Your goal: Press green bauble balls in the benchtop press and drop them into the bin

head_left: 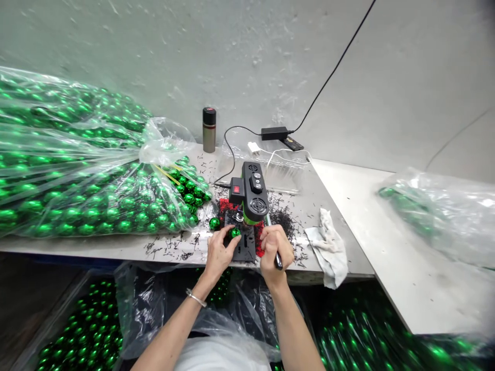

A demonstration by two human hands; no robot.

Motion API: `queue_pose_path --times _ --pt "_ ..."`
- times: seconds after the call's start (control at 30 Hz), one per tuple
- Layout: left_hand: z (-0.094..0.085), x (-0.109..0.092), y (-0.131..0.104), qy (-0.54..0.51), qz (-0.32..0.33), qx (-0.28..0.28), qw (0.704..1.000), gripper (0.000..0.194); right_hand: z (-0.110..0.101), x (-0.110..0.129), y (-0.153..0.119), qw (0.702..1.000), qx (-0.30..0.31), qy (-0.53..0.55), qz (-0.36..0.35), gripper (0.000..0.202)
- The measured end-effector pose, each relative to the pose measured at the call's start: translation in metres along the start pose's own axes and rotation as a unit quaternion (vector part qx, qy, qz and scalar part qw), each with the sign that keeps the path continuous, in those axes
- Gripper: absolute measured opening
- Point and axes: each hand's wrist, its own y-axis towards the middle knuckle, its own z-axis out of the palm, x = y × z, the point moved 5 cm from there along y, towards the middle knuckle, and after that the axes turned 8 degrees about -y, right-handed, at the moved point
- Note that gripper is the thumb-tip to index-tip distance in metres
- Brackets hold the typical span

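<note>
Between thumb and fingers, my left hand (pixel 220 251) holds a shiny green bauble (pixel 234 233) over the black base plate (pixel 245 248) of a small bench drill press (pixel 255 193). My right hand (pixel 276 247) is wrapped round the press's lever handle (pixel 278 260), whose black end sticks out below the fist. The press has a dark body with round vents, and a red switch (pixel 236 189) on its left side. Another green bauble (pixel 214 223) lies on the table just left of the base. The tip of the press is partly hidden.
A large clear bag of green baubles (pixel 85 170) covers the table's left side, with loose ones spilling near its neck. Black shavings (pixel 284 221) surround the press. A white cloth (pixel 328 250), a thermos (pixel 209 130) and a power adapter (pixel 274 133) are there. More baubles (pixel 85 319) fill bags below.
</note>
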Motion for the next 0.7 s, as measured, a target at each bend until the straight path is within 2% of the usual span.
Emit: queue_pose_path --times 0.13,0.3,0.57,0.7 --pt "0.007 -0.003 -0.004 0.098 0.060 -0.004 0.993 0.030 0.000 0.000 0.000 1.000 0.002 -0.012 -0.004 0.033" --pt "0.014 -0.008 -0.004 0.131 0.129 0.052 0.982 0.029 0.000 0.000 -0.002 1.000 -0.007 -0.011 -0.007 0.032" --pt "0.015 -0.004 0.001 0.123 0.131 0.074 0.981 0.029 -0.001 -0.010 -0.013 1.000 0.000 -0.010 0.000 0.031" --pt "0.014 -0.005 0.001 0.121 0.129 0.078 0.981 0.029 0.003 -0.022 -0.030 0.999 0.007 -0.018 -0.032 0.031"
